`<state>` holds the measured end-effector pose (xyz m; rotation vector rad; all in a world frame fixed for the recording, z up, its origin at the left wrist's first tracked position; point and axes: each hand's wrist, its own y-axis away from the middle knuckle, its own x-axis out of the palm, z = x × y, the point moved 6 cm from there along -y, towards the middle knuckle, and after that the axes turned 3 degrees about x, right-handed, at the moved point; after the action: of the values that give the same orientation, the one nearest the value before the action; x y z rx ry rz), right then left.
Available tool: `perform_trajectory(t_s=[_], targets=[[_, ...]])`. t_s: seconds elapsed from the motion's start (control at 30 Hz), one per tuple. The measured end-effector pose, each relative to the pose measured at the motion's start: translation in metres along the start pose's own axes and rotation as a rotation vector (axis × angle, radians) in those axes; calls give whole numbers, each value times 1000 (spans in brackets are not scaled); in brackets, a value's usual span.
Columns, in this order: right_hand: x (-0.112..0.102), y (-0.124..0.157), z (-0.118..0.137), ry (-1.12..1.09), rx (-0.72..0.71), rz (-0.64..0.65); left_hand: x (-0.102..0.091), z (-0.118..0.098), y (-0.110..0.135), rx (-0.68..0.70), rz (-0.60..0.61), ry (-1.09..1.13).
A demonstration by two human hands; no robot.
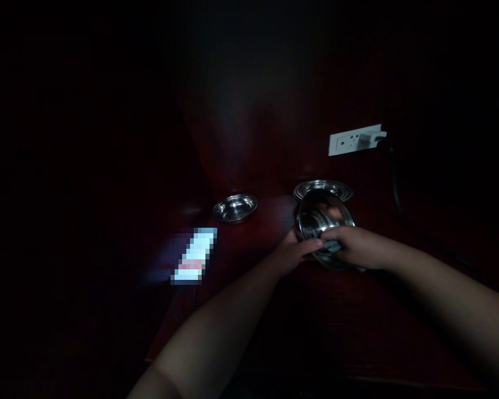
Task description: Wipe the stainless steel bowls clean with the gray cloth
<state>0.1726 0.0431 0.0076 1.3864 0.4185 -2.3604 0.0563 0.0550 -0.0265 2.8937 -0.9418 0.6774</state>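
A shiny metal bowl [322, 211] is tilted up above the dark red table, its hollow side towards me. My left hand [291, 254] grips its lower left rim, with the thumb over the inside and the other fingers mostly hidden. In my right hand [355, 246] is a grey-green cloth [331, 246], pressed to the lower inner side of the bowl. Just behind, several nested metal dishes [301, 190] stand at the back of the table, partly covered by the held bowl. A separate metal bowl [235, 209] sits upright to the left.
A bright, pixelated screen [194, 257] stands at the table's left side, with a thin cable below it. On the back wall is a white socket panel [353, 139] with a plug in it and a dark cord [395, 183] hanging down. The surroundings are very dark.
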Motion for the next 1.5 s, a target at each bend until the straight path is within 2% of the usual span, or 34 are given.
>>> perform_trajectory(t_s=[0.1, 0.33, 0.53, 0.77, 1.5], targets=[[-4, -1, -4, 26, 45, -21, 0, 0, 0, 2, 0, -3], [-7, 0, 2, 36, 37, -33, -1, 1, 1, -7, 6, -26], [-3, -2, -1, 25, 28, -36, -4, 0, 3, 0, -54, -8], [-1, -3, -3, 17, 33, -27, 0, -4, 5, 11, -33, 14], [1, -2, -6, -71, 25, 20, -4, 3, -2, 3, -25, 28]])
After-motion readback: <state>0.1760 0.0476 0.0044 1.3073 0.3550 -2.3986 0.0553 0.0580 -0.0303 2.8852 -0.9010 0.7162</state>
